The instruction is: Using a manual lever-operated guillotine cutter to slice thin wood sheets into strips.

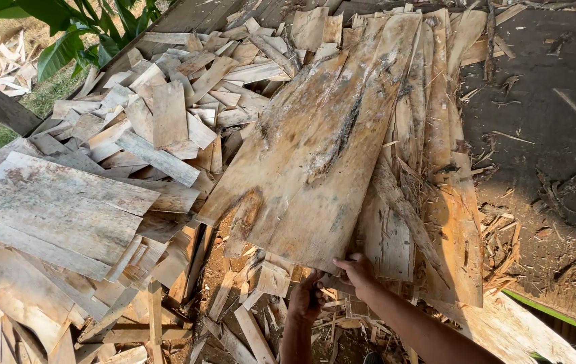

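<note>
I see my left hand (305,296) and right hand (355,269) both gripping the near edge of a big veneer sheet (315,155), holding it tilted above the scrap pile (166,114).

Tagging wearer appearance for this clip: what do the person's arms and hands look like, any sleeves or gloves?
Both forearms are bare, no sleeves in view. The left hand and right hand wear no gloves; no watch, band or ring is visible. Fingers are uncovered.
</note>
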